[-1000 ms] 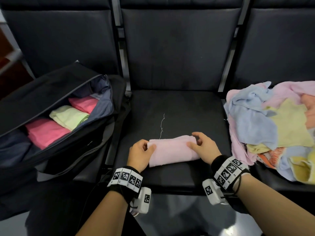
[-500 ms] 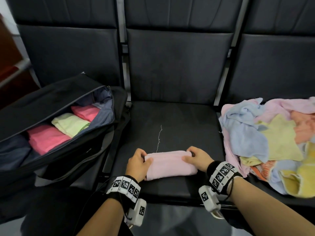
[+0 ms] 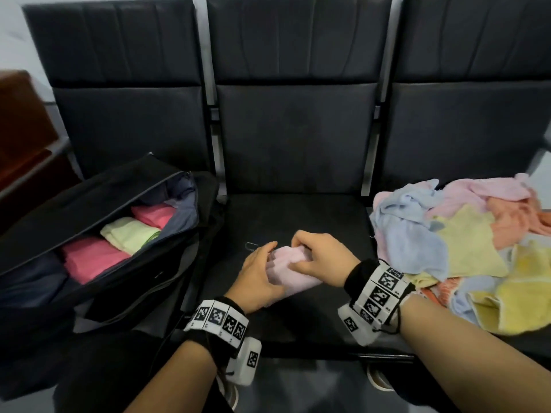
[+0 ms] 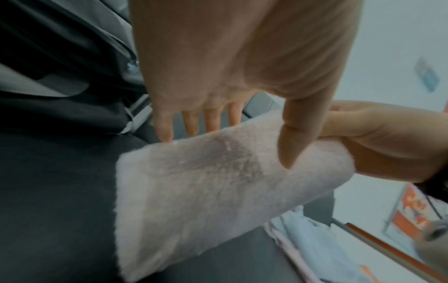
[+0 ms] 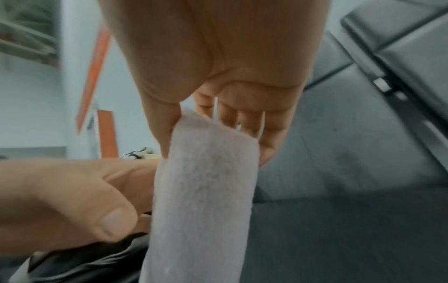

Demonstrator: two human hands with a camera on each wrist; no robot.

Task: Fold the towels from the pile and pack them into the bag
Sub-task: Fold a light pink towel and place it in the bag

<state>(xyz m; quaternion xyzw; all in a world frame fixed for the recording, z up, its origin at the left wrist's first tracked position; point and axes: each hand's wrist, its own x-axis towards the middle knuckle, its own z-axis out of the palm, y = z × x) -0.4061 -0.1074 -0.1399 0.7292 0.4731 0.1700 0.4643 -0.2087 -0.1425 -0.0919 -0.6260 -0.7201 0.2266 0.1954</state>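
We've got the folded pale pink towel (image 3: 293, 271) on the middle seat (image 3: 298, 216), both hands on it. Our right hand (image 3: 323, 259) pinches its far end, thumb against curled fingers. Our left hand (image 3: 258, 280) is relaxed, straight fingers and thumb bracketing the towel's near side. The open black bag (image 3: 89, 234) sits left, holding folded towels; the loose pile (image 3: 465, 248) waits right.
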